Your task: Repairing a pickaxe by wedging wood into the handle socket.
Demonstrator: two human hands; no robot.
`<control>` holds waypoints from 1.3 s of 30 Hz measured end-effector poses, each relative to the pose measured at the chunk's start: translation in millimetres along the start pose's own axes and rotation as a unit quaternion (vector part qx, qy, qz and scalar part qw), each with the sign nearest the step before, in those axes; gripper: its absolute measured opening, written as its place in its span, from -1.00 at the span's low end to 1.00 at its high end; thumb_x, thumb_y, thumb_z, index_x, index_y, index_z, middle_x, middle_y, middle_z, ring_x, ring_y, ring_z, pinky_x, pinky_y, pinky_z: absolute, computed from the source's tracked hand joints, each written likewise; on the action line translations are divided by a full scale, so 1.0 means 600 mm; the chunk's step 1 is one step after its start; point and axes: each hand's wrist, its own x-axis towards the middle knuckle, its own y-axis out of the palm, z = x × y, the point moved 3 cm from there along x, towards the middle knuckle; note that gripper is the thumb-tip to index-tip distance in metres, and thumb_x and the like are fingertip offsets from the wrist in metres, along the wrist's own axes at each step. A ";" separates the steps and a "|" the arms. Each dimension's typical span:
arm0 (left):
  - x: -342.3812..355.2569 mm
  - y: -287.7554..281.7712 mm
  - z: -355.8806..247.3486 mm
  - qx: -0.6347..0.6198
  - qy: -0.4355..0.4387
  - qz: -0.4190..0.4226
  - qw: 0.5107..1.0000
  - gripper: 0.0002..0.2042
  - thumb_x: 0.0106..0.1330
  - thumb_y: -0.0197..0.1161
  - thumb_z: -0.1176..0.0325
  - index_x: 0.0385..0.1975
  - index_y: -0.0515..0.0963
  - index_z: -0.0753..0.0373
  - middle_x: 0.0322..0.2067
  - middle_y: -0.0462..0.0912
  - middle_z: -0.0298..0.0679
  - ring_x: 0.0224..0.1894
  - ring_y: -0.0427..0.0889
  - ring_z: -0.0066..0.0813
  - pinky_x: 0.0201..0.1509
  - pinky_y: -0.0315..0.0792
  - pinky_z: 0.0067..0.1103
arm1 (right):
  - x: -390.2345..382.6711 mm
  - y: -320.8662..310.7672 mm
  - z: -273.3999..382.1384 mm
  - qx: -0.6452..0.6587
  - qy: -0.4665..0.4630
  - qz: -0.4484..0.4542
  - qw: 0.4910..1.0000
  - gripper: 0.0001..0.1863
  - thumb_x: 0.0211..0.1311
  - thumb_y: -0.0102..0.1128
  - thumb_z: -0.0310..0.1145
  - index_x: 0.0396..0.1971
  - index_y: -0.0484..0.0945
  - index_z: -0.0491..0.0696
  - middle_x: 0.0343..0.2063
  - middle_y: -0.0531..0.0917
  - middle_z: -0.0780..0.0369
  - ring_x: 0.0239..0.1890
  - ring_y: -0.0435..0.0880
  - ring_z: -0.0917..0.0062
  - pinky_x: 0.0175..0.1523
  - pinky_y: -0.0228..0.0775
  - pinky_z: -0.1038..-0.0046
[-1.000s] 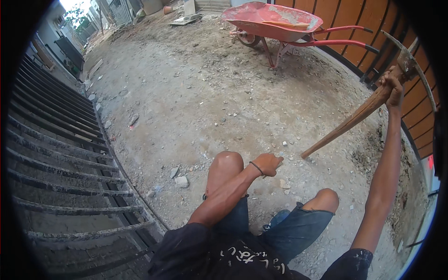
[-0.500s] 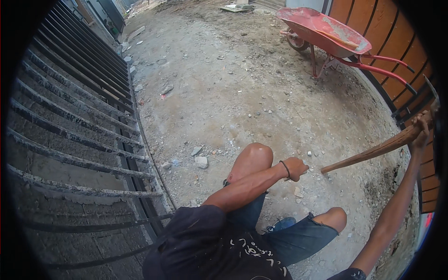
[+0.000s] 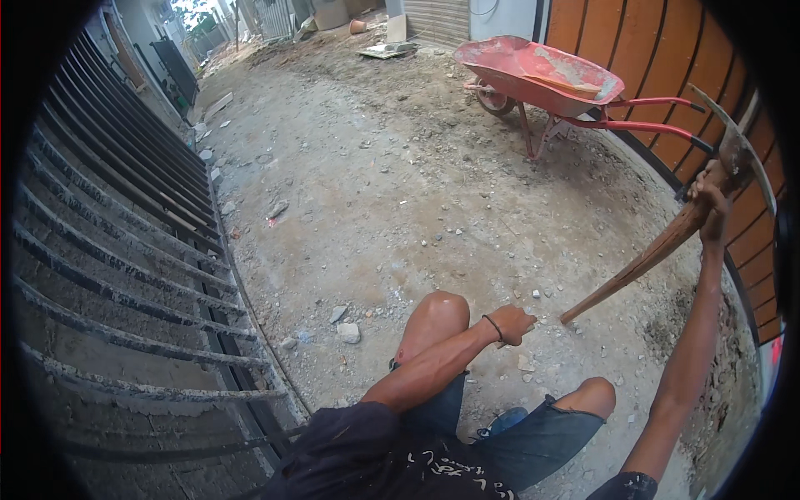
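My right hand (image 3: pixel 710 198), raised at the right, is wrapped around the wooden handle of a pickaxe (image 3: pixel 637 271), close under its curved metal head (image 3: pixel 737 154). The handle slants down to the left, and its free end hangs near the gravelly ground in front of my knees. My left hand (image 3: pixel 512 324) is closed, a dark band around its wrist, just left of the handle's end and apart from it. A small pale bit seems to show at its fingers, too small to name. Both my knees are bent low over the ground.
A red wheelbarrow (image 3: pixel 542 75) stands at the far right, by an orange slatted fence (image 3: pixel 642 42). A barred metal gate (image 3: pixel 125 242) runs along the left. Loose stones (image 3: pixel 348 333) are scattered over the dirt; flat boards (image 3: pixel 387 50) lie farther back.
The view has turned slightly right and up, bringing more of the pickaxe head and the far end into sight. Both hands keep about the same pose.
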 end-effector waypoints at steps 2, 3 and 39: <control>-0.006 -0.001 -0.001 -0.022 0.002 -0.010 1.000 -0.44 -0.07 0.18 0.41 0.08 0.46 0.17 -0.43 0.64 0.13 -0.30 0.64 0.10 -0.20 0.51 -0.20 | -0.012 0.053 0.013 -0.018 0.000 -0.046 0.999 -0.63 -0.02 0.15 -0.38 -0.17 0.38 -0.15 -0.52 0.45 0.27 -0.53 0.47 0.62 -0.32 0.38 0.53; -0.008 0.002 0.010 -0.039 0.002 -0.018 0.999 -0.42 -0.05 0.18 0.40 0.12 0.44 0.15 -0.42 0.63 0.15 -0.30 0.64 0.12 -0.19 0.51 -0.19 | -0.013 0.077 0.025 -0.035 -0.015 -0.038 0.999 -0.64 -0.07 0.18 -0.39 -0.21 0.41 -0.16 -0.53 0.47 0.27 -0.54 0.48 0.61 -0.37 0.39 0.53; -0.059 -0.050 0.038 -0.023 -0.068 -0.033 0.997 -0.44 -0.08 0.19 0.42 0.07 0.44 0.19 -0.32 0.65 0.09 -0.22 0.65 0.06 -0.16 0.53 -0.21 | -0.088 0.183 0.089 -0.048 0.007 -0.023 0.999 -0.52 -0.31 0.20 -0.36 -0.24 0.35 -0.13 -0.58 0.38 0.30 -0.54 0.42 0.57 -0.37 0.35 0.51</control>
